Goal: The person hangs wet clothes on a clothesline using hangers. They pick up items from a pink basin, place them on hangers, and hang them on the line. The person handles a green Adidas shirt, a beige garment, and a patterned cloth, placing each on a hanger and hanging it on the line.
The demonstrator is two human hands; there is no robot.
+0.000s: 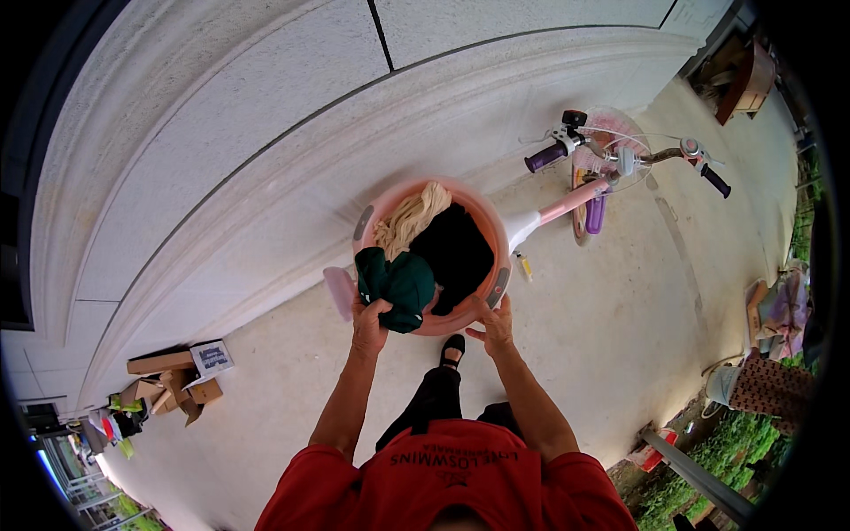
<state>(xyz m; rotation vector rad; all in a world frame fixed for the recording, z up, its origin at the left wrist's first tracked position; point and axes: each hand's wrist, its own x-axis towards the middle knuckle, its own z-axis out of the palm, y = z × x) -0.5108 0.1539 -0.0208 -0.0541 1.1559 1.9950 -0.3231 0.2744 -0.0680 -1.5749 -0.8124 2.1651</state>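
A round pink plastic basin [440, 326] is between my two hands, in front of my body. Bundled dark green cloth [398, 288] lies at its near left and hangs over the rim. Black cloth [453, 257] fills the right side, and crumpled beige cloth [414, 215] lies at the far left. My left hand [370, 326] grips the near left rim, its thumb against the green cloth and its other fingers mostly hidden. On the near right rim, my right hand [493, 324] is closed around the edge, with some fingers out of sight beneath it.
A child's bicycle [571, 202] with a pink frame and purple grip stands just beyond the basin. A pale wall [266, 168] runs along the far left. Cardboard boxes [181, 376] lie at the left, and a small yellow-and-white item [526, 266] lies on the floor.
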